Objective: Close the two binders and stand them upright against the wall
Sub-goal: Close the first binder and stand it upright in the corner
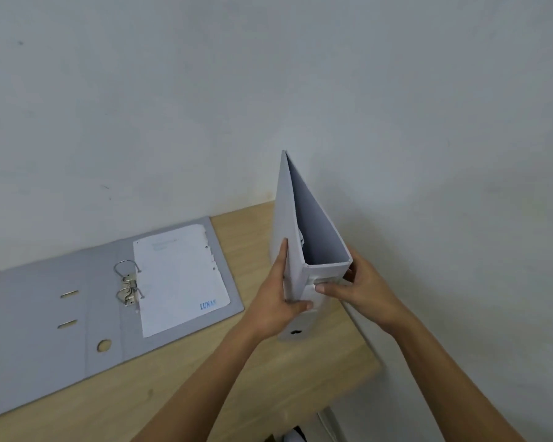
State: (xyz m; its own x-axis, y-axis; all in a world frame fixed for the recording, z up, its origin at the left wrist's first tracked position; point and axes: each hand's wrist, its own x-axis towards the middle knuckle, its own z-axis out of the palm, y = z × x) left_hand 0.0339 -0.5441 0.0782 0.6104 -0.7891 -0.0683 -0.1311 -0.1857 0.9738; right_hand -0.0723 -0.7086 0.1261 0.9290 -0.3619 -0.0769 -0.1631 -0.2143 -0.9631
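While the second binder [109,301] is lying open along the desk's [205,371] back edge, the left hand [276,301] and right hand [361,288] are clamping the closed binder [296,237] upright at the right edge; next it needs backing against the wall [268,74].

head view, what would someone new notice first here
A white binder stands upright right of centre, near the wall, gripped by the left hand and right hand. To its left, a grey binder lies open flat on the wooden desk, with metal rings and a loose sheet.
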